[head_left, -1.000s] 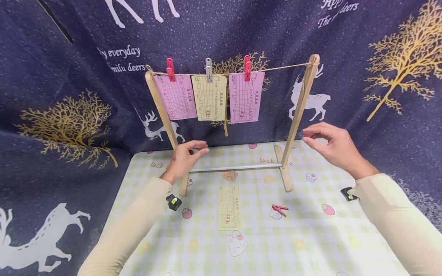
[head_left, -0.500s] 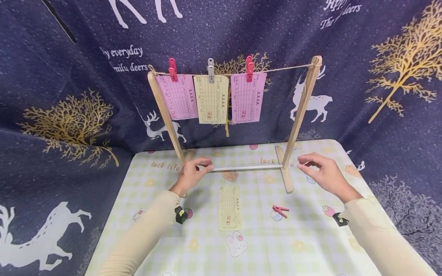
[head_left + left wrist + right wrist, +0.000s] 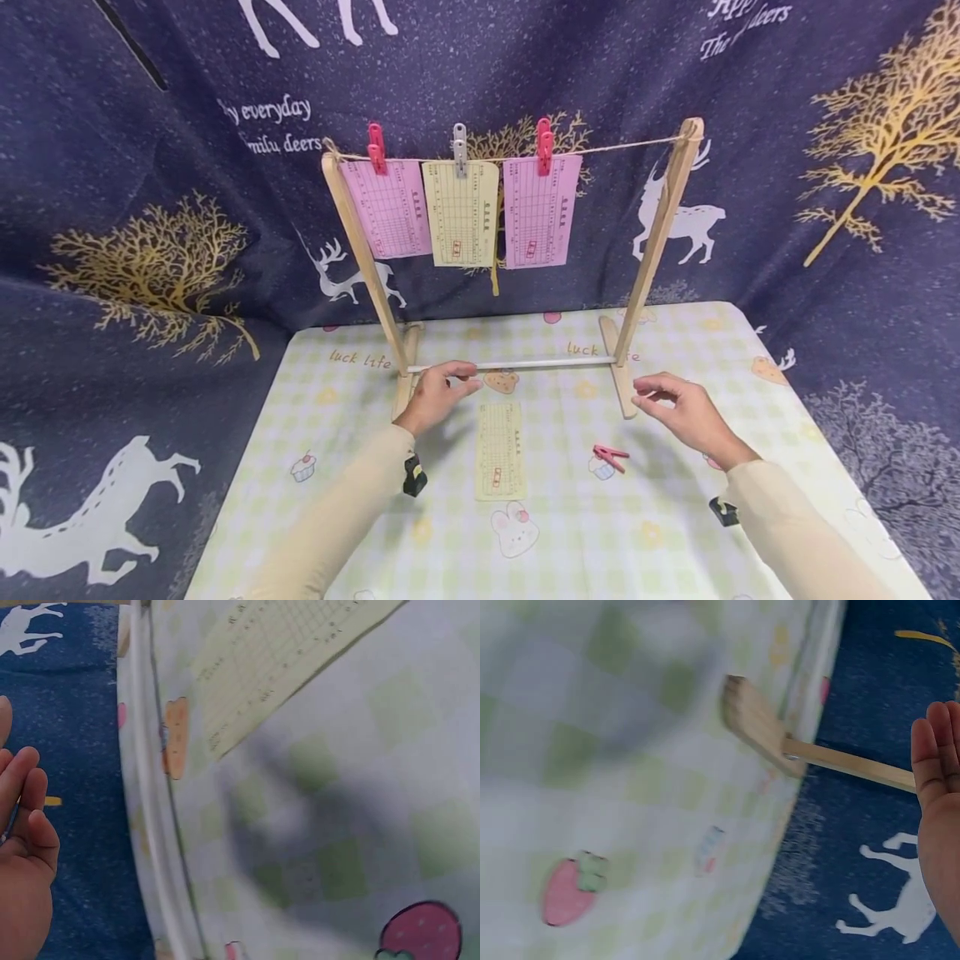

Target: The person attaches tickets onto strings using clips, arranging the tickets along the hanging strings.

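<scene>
My left hand (image 3: 437, 396) hovers over the table with fingers relaxed, holding nothing, just up and left of a yellow printed slip (image 3: 500, 452) that lies flat. My right hand (image 3: 681, 407) is in the air beside the rack's right foot, its fingers loosely bent and nothing in them. Below and left of it a pink clothespin (image 3: 611, 457) lies on the cloth. In the left wrist view the slip (image 3: 289, 664) shows at the top, with the hand's shadow nearby. The right wrist view has the right hand (image 3: 941, 810) at its right edge.
A wooden rack (image 3: 654, 242) with a white crossbar (image 3: 547, 363) stands behind. From its string (image 3: 630, 146) hang a pink slip (image 3: 387, 212), a yellow slip (image 3: 462, 217) and another pink slip (image 3: 542, 217), each clipped. Dark printed fabric (image 3: 150, 208) backs the checked tablecloth (image 3: 577, 542).
Both hands have come down and inward from beside the rack's posts, the left moving right toward the slip, the right moving left toward the clothespin. The slips and clothespin stay put.
</scene>
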Available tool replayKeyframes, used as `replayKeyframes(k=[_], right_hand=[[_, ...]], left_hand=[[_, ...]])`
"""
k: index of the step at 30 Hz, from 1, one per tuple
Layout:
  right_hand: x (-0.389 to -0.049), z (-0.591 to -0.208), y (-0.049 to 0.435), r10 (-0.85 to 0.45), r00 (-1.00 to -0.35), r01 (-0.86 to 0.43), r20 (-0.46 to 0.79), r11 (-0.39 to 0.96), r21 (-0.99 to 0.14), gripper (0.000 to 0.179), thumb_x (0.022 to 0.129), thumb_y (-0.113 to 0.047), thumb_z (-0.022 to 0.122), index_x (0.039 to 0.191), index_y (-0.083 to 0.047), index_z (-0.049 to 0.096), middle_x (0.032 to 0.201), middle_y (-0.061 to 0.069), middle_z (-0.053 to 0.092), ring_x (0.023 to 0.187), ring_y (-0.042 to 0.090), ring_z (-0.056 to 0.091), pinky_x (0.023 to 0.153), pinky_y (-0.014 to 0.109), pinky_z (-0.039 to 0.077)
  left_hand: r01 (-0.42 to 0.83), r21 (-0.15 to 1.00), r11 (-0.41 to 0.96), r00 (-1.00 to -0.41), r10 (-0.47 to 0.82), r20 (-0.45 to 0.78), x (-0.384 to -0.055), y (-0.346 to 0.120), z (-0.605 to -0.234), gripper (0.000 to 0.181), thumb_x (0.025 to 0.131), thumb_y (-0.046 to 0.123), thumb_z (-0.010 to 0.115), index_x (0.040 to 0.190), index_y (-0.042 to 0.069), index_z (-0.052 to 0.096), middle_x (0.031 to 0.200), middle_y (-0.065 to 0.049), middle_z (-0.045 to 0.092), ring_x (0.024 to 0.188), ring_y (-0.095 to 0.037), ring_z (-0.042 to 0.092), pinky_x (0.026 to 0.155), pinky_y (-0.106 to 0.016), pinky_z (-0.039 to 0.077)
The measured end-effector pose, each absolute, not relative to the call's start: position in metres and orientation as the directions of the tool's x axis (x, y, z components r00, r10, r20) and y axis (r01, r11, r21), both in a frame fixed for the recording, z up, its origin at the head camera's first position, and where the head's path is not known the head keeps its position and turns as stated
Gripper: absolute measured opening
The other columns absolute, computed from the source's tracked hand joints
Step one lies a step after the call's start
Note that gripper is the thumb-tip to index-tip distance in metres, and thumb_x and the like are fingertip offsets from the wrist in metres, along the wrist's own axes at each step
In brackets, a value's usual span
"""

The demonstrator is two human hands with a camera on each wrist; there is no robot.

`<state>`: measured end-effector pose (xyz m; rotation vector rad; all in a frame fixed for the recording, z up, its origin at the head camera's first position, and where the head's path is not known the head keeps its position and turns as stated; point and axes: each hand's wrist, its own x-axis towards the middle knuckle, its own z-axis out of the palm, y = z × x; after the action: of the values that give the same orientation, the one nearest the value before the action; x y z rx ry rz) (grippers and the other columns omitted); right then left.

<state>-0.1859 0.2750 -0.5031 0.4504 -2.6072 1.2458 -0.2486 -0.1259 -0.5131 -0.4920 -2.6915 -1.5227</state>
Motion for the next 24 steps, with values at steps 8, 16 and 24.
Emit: replayKeyframes(k=[8,16,24], right_hand=[[-0.177,-0.534,0.274,-0.194,-0.939,-0.344,0.286,0.598,-0.724,0.022,0.084,0.0,0.077,0.105,0.005,0.071,0.098,0.017,0.073,0.083,0.008,0.067,0.076,0.027,0.057],[-0.171,-0.557,0.272,-0.201,-0.947,-0.321,0.251,0.56,-0.764,0.029,0.081,0.002,0.08,0.107,0.007,0.069,0.1,0.019,0.072,0.082,0.014,0.069,0.075,0.032,0.058],[-0.167,-0.562,0.271,-0.193,-0.981,-0.135,0.025,0.576,-0.806,0.041,0.083,-0.009,0.081,0.116,0.009,0.065,0.109,0.023,0.069,0.092,0.032,0.07,0.075,0.028,0.057]], left_hand=[[0.275,0.829,0.486,-0.946,0.291,0.143,-0.252,-0.121,-0.535,0.028,0.09,0.02,0.077,0.113,0.005,0.073,0.11,-0.008,0.073,0.104,-0.027,0.065,0.094,-0.055,0.048],[0.239,0.819,0.521,-0.959,0.257,0.116,-0.259,-0.116,-0.55,0.032,0.086,0.011,0.08,0.113,-0.002,0.071,0.11,-0.012,0.073,0.105,-0.03,0.066,0.097,-0.051,0.048],[0.151,0.822,0.55,-0.967,0.254,0.007,-0.263,-0.115,-0.556,0.034,0.086,0.007,0.078,0.117,-0.001,0.069,0.115,-0.012,0.071,0.109,-0.03,0.063,0.093,-0.043,0.052]])
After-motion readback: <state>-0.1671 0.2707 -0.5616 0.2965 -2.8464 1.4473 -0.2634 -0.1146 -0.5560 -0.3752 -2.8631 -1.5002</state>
